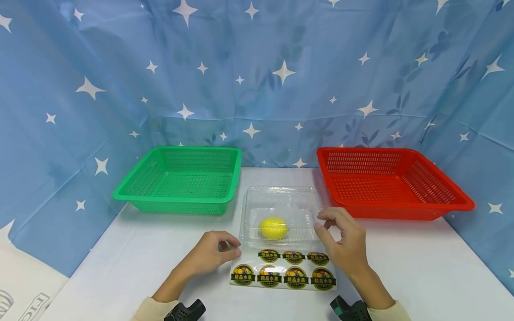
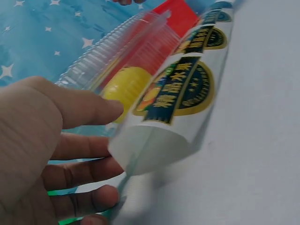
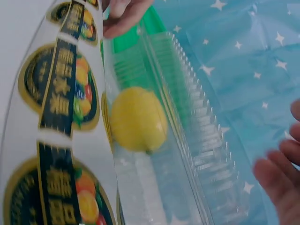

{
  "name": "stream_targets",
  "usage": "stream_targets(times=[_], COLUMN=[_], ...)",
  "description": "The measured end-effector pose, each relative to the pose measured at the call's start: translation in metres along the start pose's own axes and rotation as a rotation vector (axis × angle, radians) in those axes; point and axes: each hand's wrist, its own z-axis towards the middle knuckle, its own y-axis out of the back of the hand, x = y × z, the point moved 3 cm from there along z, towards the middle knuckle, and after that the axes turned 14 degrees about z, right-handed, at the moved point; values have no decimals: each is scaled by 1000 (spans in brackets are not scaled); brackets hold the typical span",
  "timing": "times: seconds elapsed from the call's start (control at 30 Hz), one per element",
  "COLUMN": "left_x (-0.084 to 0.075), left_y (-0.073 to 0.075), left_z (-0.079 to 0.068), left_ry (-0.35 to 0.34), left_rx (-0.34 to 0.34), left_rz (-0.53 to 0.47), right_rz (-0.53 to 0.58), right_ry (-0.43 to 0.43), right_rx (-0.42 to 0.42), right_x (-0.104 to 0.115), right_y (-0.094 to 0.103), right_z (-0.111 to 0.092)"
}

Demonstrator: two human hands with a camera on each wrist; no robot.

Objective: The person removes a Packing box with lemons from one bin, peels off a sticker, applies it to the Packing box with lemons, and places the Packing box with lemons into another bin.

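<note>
A clear plastic clamshell box [image 1: 299,211] lies in the middle of the table, with one yellow lemon [image 1: 273,228] visible through its plastic. In front of it is a sheet of round fruit stickers [image 1: 283,283], dark with gold lettering; its near-left end curls up in the left wrist view. My left hand [image 1: 217,253] is at the left end of the sheet, thumb and fingertips apart and right at its curled corner [image 2: 154,145]. Beside the box's right edge hovers my right hand [image 1: 345,240], fingers loosely bent with a gap between thumb and forefinger.
At the back left stands a green plastic basket [image 1: 180,207], and at the back right a red one [image 1: 401,211]. Behind them hangs a blue curtain with white stars [image 1: 249,89]. The white table [image 1: 120,272] extends to both sides of the sticker sheet.
</note>
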Motion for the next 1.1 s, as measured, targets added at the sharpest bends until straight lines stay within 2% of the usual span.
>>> stream_targets(times=[0.17, 0.27, 0.37, 0.57, 0.63, 0.8, 0.93, 1.1], left_x=[-6, -9, -10, -13, -13, -17, -19, -18], left_y=[-7, -9, -11, -17, -19, -20, -20, -19], left_z=[0, -1, -2, -4, -4, -3, -4, -6], left_ry=[5, 15, 16, -27, -42, -69, -83, -78], left_rx=[-3, -6, -8, -3, 2, 17, 32, 33], left_rz=[54, 102, 158, 263, 307, 341, 328, 337], right_rz=[217, 305, 333, 280, 263, 239, 146, -28], right_ry=[36, -16, -104, -279, -365, -548, -595, -576], right_rx=[151, 289, 411, 615, 671, 725, 715, 717], right_x=[10, 15, 15, 10, 7, 1, -2, -3], right_y=[-15, -26, -37, -54, -58, -63, -68, -76], right_z=[-4, -10, -20, -37, -42, -51, -55, -57])
